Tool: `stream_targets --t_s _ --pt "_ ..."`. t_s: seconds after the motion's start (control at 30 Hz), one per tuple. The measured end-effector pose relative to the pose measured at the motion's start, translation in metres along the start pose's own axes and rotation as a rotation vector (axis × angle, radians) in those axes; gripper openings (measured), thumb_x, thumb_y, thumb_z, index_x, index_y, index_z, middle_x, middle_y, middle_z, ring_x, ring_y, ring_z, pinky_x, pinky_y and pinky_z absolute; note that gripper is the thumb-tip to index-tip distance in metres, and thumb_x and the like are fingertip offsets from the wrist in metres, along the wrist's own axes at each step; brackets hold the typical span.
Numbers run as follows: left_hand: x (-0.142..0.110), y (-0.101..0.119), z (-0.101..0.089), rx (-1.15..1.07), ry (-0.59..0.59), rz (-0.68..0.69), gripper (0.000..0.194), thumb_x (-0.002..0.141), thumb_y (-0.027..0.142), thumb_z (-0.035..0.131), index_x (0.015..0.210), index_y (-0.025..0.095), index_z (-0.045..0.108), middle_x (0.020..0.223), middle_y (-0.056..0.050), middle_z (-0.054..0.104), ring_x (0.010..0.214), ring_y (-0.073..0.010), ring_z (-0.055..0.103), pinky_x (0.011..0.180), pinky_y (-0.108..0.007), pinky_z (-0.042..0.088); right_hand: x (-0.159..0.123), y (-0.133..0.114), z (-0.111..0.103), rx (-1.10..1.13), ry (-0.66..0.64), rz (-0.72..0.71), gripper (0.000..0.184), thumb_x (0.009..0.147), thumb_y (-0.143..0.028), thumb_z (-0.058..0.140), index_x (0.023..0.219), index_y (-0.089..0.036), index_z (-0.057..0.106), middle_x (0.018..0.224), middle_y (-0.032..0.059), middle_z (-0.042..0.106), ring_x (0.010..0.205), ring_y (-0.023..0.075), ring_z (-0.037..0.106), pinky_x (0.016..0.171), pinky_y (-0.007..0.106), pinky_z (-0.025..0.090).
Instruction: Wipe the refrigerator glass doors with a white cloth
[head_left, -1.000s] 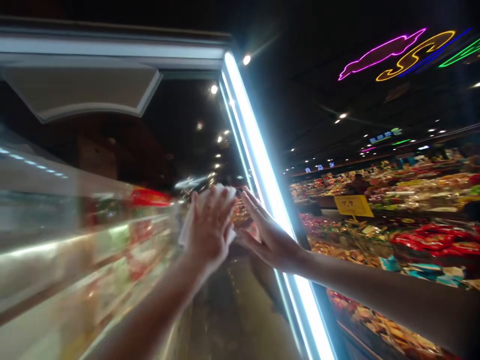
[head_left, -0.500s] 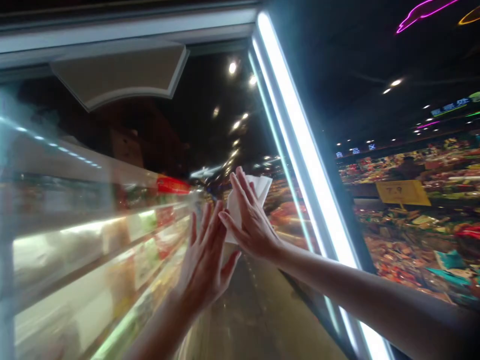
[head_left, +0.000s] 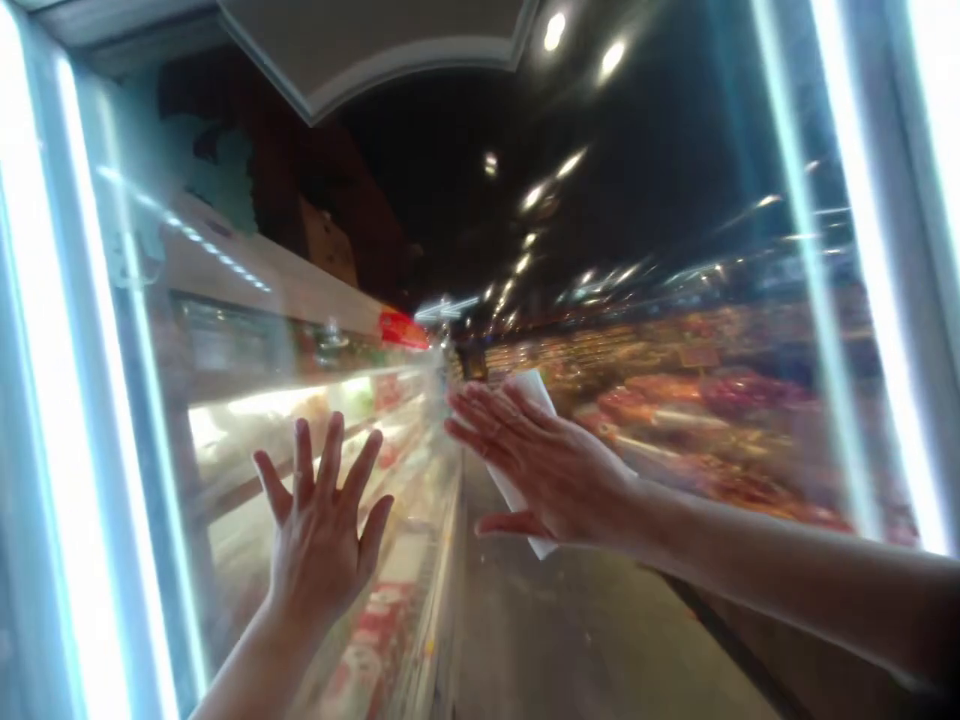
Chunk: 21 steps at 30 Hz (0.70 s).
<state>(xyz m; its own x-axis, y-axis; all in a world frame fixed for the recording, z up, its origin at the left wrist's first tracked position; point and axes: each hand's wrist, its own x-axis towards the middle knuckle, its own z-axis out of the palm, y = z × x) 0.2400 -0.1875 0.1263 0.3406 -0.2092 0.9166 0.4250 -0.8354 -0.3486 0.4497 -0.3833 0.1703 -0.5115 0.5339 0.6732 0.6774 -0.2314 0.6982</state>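
My right hand [head_left: 536,460] lies with its fingers long and flat over a folded white cloth [head_left: 541,395], holding it under the palm against a shiny upright glass panel [head_left: 420,190]. Edges of the cloth show above and below the hand. Whether the panel is clear glass or a mirror, I cannot tell. To the left, my left hand [head_left: 322,530] is open with all fingers spread. Nothing is in it, and its palm faces the panel; contact with the surface cannot be made out.
Bright light strips [head_left: 56,360] run down the panel's left side, with more light strips [head_left: 862,270] on the right. Blurred lit shelves [head_left: 405,600] of goods line the left. Heaped produce or packets [head_left: 697,400] appear at right, beside an aisle floor [head_left: 540,640].
The view has swung right. My hands have moved apart, the left one now lower left with fingers spread wider. My right hand has tilted leftward and moved with the cloth.
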Motion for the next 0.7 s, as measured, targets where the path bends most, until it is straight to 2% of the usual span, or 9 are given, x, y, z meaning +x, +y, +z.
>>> stream_targets --t_s 0.13,0.2,0.27,0.33,0.37,0.47,0.53,0.6,0.7 --pt "-0.007 0.0 0.004 -0.038 0.046 -0.029 0.076 0.101 0.03 0.056 0.166 0.03 0.017 0.178 -0.004 0.007 0.165 -0.0306 -0.006 0.13 -0.059 -0.013 0.027 0.0 0.004 -0.059 0.097 0.118 0.103 0.1 -0.077 0.032 0.163 0.004 0.021 0.171 0.0247 0.026 0.163 0.0358 0.013 0.132 0.056 0.018" --pt "-0.012 -0.005 0.004 -0.053 0.059 -0.043 0.076 0.101 0.029 0.055 0.166 0.03 0.017 0.177 -0.003 0.007 0.165 -0.03 -0.006 0.131 -0.058 -0.013 0.031 -0.016 0.009 -0.047 0.069 0.026 0.103 0.099 -0.079 0.031 0.162 0.002 0.026 0.171 0.022 0.028 0.163 0.0342 0.012 0.133 0.054 0.015" --pt "-0.018 -0.012 0.003 -0.063 0.069 -0.055 0.076 0.101 0.029 0.055 0.166 0.031 0.016 0.177 -0.002 0.006 0.165 -0.0299 -0.006 0.131 -0.057 -0.013 0.033 -0.034 0.014 -0.034 0.009 -0.13 0.103 0.097 -0.082 0.032 0.162 -0.002 0.03 0.172 0.0165 0.03 0.163 0.0307 0.015 0.134 0.05 0.013" --pt "-0.024 -0.018 0.001 -0.07 0.075 -0.07 0.075 0.101 0.028 0.054 0.166 0.03 0.017 0.177 -0.002 0.005 0.165 -0.0295 -0.006 0.131 -0.057 -0.013 0.04 -0.041 0.016 -0.041 -0.02 -0.235 0.104 0.096 -0.084 0.033 0.163 -0.004 0.03 0.172 0.0134 0.03 0.163 0.0283 0.017 0.134 0.047 0.013" --pt "-0.027 -0.021 0.0 -0.073 0.076 -0.077 0.075 0.101 0.028 0.054 0.166 0.03 0.017 0.177 -0.002 0.005 0.165 -0.0293 -0.006 0.131 -0.056 -0.013 0.047 -0.04 0.016 -0.052 -0.018 -0.241 0.104 0.096 -0.083 0.033 0.163 -0.003 0.028 0.173 0.0139 0.029 0.163 0.0284 0.018 0.134 0.048 0.014" --pt "-0.037 -0.029 -0.005 -0.08 0.074 -0.096 0.074 0.101 0.028 0.055 0.166 0.03 0.019 0.177 -0.001 0.008 0.165 -0.0288 -0.004 0.131 -0.056 -0.013 0.073 -0.032 0.014 -0.087 0.021 -0.111 0.101 0.101 -0.077 0.029 0.164 0.002 0.019 0.173 0.0203 0.024 0.163 0.0324 0.014 0.132 0.055 0.017" --pt "-0.046 -0.033 -0.007 -0.087 0.072 -0.112 0.073 0.101 0.028 0.055 0.165 0.03 0.02 0.177 -0.002 0.009 0.165 -0.0291 -0.003 0.132 -0.057 -0.013 0.084 -0.038 0.015 -0.084 0.02 -0.068 0.103 0.1 -0.078 0.029 0.164 0.003 0.019 0.173 0.0223 0.023 0.163 0.0341 0.011 0.131 0.059 0.018" --pt "-0.055 -0.038 -0.01 -0.102 0.069 -0.124 0.074 0.101 0.028 0.056 0.165 0.029 0.021 0.177 -0.003 0.008 0.165 -0.0298 -0.003 0.132 -0.058 -0.012 0.086 -0.056 0.019 -0.068 -0.025 -0.165 0.108 0.095 -0.084 0.034 0.164 0.0 0.024 0.173 0.0188 0.025 0.163 0.0331 0.009 0.131 0.058 0.02" --pt "-0.068 -0.047 -0.016 -0.114 0.056 -0.129 0.075 0.1 0.027 0.056 0.166 0.03 0.02 0.178 -0.003 0.006 0.165 -0.0303 -0.006 0.132 -0.059 -0.012 0.082 -0.084 0.024 -0.084 -0.1 -0.352 0.109 0.087 -0.089 0.045 0.163 -0.012 0.033 0.175 0.0087 0.026 0.164 0.0307 0.006 0.131 0.058 0.02"
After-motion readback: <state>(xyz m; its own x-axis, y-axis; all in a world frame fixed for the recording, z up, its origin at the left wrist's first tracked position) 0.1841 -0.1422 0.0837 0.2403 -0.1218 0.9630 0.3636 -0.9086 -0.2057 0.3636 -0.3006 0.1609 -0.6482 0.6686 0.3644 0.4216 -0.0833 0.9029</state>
